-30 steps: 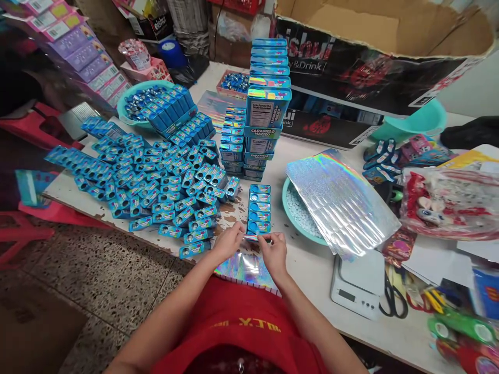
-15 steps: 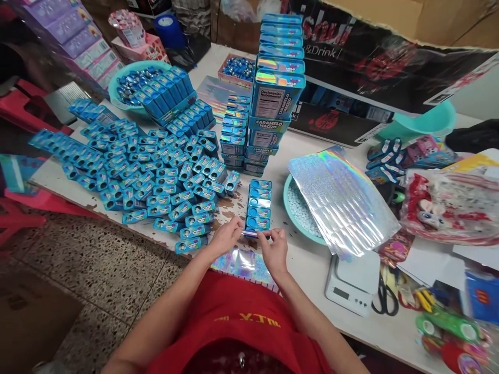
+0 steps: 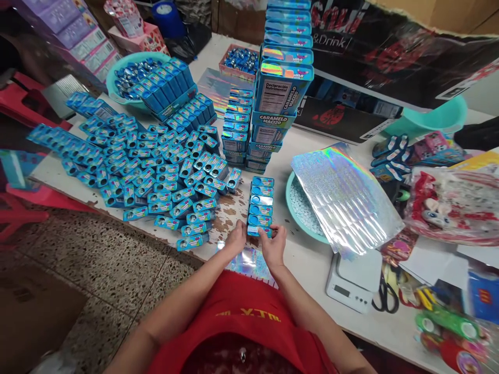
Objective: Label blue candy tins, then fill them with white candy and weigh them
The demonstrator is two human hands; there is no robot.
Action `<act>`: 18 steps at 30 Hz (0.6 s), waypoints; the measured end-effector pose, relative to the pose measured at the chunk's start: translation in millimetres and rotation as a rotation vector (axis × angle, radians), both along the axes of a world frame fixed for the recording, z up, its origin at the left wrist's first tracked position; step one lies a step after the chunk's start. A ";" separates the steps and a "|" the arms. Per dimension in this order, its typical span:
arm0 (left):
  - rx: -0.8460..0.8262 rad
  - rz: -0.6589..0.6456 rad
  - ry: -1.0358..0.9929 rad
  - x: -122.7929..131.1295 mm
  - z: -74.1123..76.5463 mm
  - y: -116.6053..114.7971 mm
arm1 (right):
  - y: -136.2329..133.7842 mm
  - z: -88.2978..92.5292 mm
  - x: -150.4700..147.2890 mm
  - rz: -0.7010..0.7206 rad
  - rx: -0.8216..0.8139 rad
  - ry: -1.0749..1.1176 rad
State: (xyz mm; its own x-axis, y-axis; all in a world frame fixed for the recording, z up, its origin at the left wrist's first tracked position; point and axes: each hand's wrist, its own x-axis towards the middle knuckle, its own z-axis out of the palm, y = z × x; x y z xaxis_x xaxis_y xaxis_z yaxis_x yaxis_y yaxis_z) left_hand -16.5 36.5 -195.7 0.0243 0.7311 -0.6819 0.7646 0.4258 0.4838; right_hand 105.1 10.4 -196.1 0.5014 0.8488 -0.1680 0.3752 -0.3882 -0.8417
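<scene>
A short row of blue candy boxes (image 3: 261, 200), marked "CARAMELO MACIZO", runs away from me on the table. Its nearest candy box (image 3: 257, 230) is between my hands. My right hand (image 3: 275, 244) grips that box at its right end, thumb on the near side and fingers curled behind. At the left end, my left hand (image 3: 236, 239) is closed against the box, its fingertips partly hidden. Shiny holographic sheet (image 3: 249, 261) lies just below my hands, at the table edge.
Many loose candy boxes (image 3: 156, 171) spread over the left side. Tall stacks of boxes (image 3: 286, 88) stand behind the row. To the right are a turquoise basin (image 3: 293, 208) of pale pellets under a silver sheet (image 3: 346, 197), a white scale (image 3: 351, 288) and scissors (image 3: 385, 296).
The nearest box was tilted and edge-on between both hands; now its printed top faces up, level with the row. My left hand has lowered slightly and turned more upright.
</scene>
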 end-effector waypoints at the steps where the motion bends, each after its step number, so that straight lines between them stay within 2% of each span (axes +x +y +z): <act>1: -0.005 -0.022 0.049 2.8 1.2 0.2 | 1.2 -0.2 0.0 0.009 0.002 0.000; 5: 0.025 -0.251 0.252 -2.8 11.8 -0.1 | 1.2 1.3 11.3 0.061 -0.010 0.109; 8: 0.041 -0.398 0.316 -19.2 18.6 -9.9 | -15.3 0.6 33.3 0.026 -0.025 0.204; 11: 0.135 -0.568 0.196 -26.0 16.4 -29.0 | -44.7 -8.7 56.4 0.118 -0.069 0.049; 14: 0.268 -0.719 0.010 -13.6 7.0 -44.6 | -70.4 -24.9 70.5 0.264 -0.178 -0.069; 18: 0.276 -0.760 -0.028 14.7 -2.3 -47.4 | -82.2 -35.2 76.8 0.310 -0.230 -0.035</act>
